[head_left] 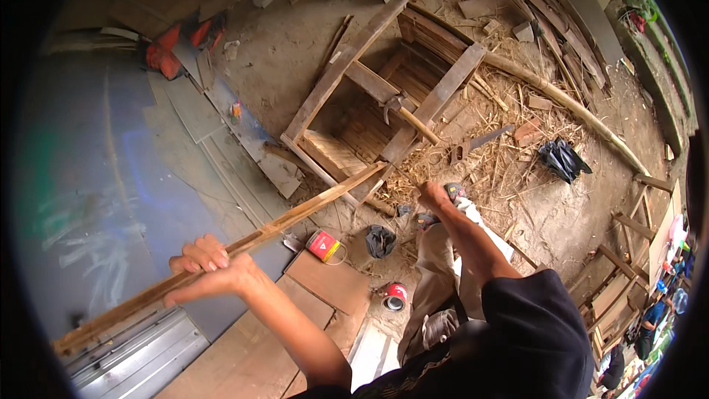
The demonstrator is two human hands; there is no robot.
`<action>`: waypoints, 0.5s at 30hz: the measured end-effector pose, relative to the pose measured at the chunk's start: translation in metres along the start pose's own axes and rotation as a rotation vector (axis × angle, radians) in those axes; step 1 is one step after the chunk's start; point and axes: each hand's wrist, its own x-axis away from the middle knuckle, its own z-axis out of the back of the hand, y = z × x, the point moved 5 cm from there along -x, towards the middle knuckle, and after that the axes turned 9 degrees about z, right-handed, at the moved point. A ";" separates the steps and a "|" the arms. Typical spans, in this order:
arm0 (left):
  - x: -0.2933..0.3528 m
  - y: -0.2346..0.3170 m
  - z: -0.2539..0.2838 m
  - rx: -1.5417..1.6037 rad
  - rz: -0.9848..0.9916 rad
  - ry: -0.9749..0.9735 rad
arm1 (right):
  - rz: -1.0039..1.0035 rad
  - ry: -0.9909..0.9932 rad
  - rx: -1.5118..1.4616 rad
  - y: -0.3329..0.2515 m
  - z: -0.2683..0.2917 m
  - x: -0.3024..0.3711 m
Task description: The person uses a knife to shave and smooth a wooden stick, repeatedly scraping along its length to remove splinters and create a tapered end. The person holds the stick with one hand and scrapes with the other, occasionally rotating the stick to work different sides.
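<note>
My left hand [210, 266] is wrapped around a long narrow wooden strip [295, 214]. The strip runs from the lower left up to the near corner of a wooden cabinet frame [443, 92]. My right hand [434, 196] is closed in a fist just beyond the strip's far end. Something thin and dark seems to run from that fist toward the strip's tip, too small to name. A claw hammer [417, 124] lies across the frame's rails, its handle pointing toward my right hand. Past that hand, a handsaw [478, 145] rests on the wood shavings.
A red-and-white can [323, 246], a red tin [395, 295] and a black bag [380, 241] stand near my legs. Another black plastic bag [564, 159] lies at right. A long pole [569, 100] crosses the ground. Blue-grey sheets [88, 155] cover the left side.
</note>
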 end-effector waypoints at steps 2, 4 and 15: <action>-0.006 -0.001 0.000 0.004 0.006 -0.099 | 0.080 0.001 0.261 0.010 -0.008 -0.023; -0.010 -0.006 0.006 0.021 0.025 -0.165 | 0.150 -0.063 -0.033 0.012 -0.026 -0.039; -0.020 -0.015 0.012 0.405 0.168 -0.792 | 0.364 -0.173 -0.235 -0.042 -0.008 -0.006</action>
